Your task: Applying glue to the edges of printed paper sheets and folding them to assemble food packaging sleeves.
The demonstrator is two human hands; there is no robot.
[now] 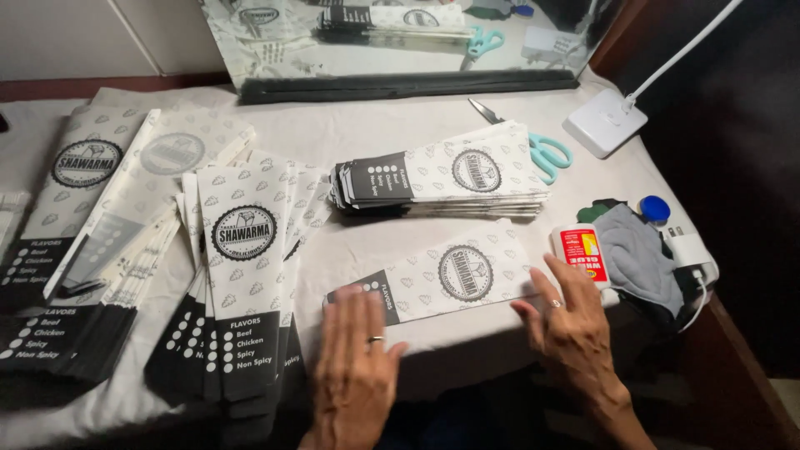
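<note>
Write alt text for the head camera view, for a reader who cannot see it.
Two bare hands, left hand and right hand, press a flat white-and-black printed paper sleeve onto a cloth-covered table. Stacks of matching sleeves lie around, with turquoise-handled scissors behind.

Head view, steeply down, close

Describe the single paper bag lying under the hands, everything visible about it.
The paper bag is a long, flat white sleeve printed with small grey leaf-like marks, a round black emblem near its middle and a black band with white dots and lettering at its left end. It lies flat and slightly slanted on the cloth-covered table, near the front edge, apart from the stack behind it. The left hand presses its fingertips on the black end; the right hand rests fingers at its right end.
</note>
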